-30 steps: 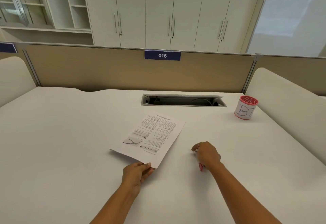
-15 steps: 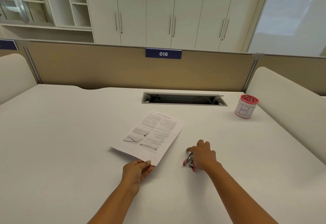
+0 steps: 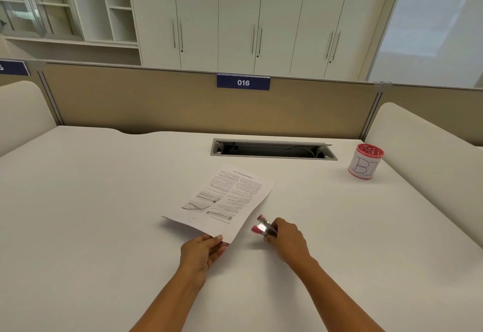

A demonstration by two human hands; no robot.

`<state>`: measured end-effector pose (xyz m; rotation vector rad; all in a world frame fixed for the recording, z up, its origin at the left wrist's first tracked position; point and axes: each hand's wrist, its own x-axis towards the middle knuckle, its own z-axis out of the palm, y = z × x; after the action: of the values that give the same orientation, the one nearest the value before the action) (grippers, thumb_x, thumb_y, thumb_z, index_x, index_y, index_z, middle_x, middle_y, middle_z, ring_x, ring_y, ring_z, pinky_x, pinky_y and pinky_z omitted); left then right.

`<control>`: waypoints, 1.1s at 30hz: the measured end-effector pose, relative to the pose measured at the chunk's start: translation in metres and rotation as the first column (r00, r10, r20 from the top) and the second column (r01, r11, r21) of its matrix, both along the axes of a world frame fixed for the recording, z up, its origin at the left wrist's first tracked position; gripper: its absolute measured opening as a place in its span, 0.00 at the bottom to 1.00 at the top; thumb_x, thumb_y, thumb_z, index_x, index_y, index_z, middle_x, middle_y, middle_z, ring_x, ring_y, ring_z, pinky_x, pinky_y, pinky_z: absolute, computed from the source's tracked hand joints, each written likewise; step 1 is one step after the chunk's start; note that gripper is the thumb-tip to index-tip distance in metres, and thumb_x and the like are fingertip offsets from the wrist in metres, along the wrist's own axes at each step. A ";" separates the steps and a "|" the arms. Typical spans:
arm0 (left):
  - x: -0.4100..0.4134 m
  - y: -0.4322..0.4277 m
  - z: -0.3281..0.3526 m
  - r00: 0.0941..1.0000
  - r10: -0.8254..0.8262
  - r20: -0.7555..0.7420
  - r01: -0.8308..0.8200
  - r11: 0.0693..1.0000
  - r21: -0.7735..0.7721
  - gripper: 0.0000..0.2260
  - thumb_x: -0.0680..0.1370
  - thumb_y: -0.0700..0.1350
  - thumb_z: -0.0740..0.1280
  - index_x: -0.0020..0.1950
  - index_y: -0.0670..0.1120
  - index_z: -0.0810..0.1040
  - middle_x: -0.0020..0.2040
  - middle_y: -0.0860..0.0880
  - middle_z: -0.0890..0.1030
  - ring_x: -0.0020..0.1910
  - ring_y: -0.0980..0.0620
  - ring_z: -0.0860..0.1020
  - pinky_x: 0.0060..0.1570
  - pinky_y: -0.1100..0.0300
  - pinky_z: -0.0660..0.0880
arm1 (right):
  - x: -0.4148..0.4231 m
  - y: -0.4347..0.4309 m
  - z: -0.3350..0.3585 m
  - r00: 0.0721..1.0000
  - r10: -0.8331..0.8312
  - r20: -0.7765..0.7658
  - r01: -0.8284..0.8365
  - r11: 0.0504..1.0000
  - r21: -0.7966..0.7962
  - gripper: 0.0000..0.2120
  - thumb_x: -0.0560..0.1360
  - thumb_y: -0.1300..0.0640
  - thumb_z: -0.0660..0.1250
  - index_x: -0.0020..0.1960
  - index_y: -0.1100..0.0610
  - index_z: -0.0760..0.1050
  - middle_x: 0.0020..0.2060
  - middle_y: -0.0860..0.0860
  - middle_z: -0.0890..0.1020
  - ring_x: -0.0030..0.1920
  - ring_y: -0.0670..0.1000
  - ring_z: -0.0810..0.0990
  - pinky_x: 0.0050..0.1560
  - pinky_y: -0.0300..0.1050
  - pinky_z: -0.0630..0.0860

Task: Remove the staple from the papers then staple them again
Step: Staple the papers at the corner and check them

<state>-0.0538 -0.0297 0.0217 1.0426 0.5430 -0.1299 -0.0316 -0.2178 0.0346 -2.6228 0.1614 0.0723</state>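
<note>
While pinching the near corner of the papers (image 3: 222, 201) in left hand (image 3: 202, 253), gripping pink-tipped staple remover (image 3: 262, 227) in right hand (image 3: 286, 240), at three o'clock beside papers on surface (image 3: 91, 201).

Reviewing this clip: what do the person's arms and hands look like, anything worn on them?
Both forearms are bare, with no sleeves, gloves or watch in view. The right hand seems to have a small ring on one finger; it is too small to describe. Nothing shows on the left hand.
</note>
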 end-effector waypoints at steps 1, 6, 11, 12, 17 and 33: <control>0.000 0.000 0.000 1.000 0.003 0.001 -0.003 1.000 -0.003 0.05 0.71 0.28 0.67 0.36 0.34 0.76 0.24 0.44 0.81 0.22 0.53 0.80 0.24 0.66 0.78 | -0.001 0.001 0.000 0.999 -0.033 0.001 0.032 0.990 0.138 0.08 0.76 0.54 0.63 0.49 0.58 0.69 0.45 0.53 0.77 0.41 0.52 0.74 0.39 0.42 0.66; 0.000 -0.002 -0.001 1.000 0.007 0.004 -0.007 1.000 0.013 0.05 0.71 0.28 0.67 0.37 0.34 0.77 0.25 0.45 0.82 0.25 0.51 0.81 0.24 0.66 0.78 | -0.004 0.019 0.002 0.959 -0.140 -0.248 0.284 0.533 0.797 0.09 0.78 0.56 0.61 0.55 0.59 0.67 0.45 0.54 0.75 0.42 0.50 0.75 0.41 0.42 0.74; -0.002 -0.005 0.000 1.000 0.006 0.005 -0.006 0.999 0.047 0.03 0.71 0.28 0.68 0.39 0.34 0.78 0.33 0.41 0.82 0.32 0.47 0.79 0.25 0.65 0.78 | -0.005 0.033 -0.002 0.905 -0.131 -0.404 0.425 0.282 0.860 0.07 0.72 0.62 0.67 0.47 0.61 0.70 0.33 0.53 0.70 0.32 0.48 0.70 0.31 0.40 0.73; -0.002 -0.006 0.000 1.000 0.004 0.008 -0.005 0.999 0.052 0.03 0.71 0.29 0.68 0.39 0.34 0.78 0.34 0.41 0.82 0.32 0.47 0.79 0.25 0.65 0.78 | -0.006 0.035 -0.003 0.901 -0.134 -0.412 0.433 0.257 0.864 0.06 0.72 0.63 0.68 0.43 0.60 0.70 0.30 0.52 0.69 0.29 0.48 0.69 0.29 0.39 0.73; -0.004 -0.007 0.001 1.000 0.009 0.023 -0.011 0.997 0.073 0.04 0.71 0.29 0.68 0.38 0.35 0.78 0.32 0.42 0.81 0.30 0.49 0.80 0.25 0.66 0.78 | -0.012 0.042 -0.004 0.919 -0.109 -0.379 0.394 0.248 0.885 0.06 0.71 0.61 0.71 0.39 0.61 0.74 0.32 0.54 0.78 0.31 0.48 0.75 0.28 0.38 0.72; -0.013 -0.014 0.001 0.999 0.002 0.048 -0.006 0.996 0.085 0.02 0.70 0.34 0.72 0.38 0.36 0.80 0.29 0.43 0.83 0.27 0.52 0.82 0.27 0.64 0.79 | -0.018 0.051 0.001 0.903 -0.099 -0.417 0.428 0.257 0.866 0.07 0.69 0.64 0.72 0.37 0.60 0.75 0.26 0.53 0.76 0.22 0.46 0.71 0.22 0.36 0.70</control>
<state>-0.0666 -0.0439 0.0229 1.1246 0.5105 -0.0780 -0.0498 -0.1673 0.0360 -1.2864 0.4994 0.3234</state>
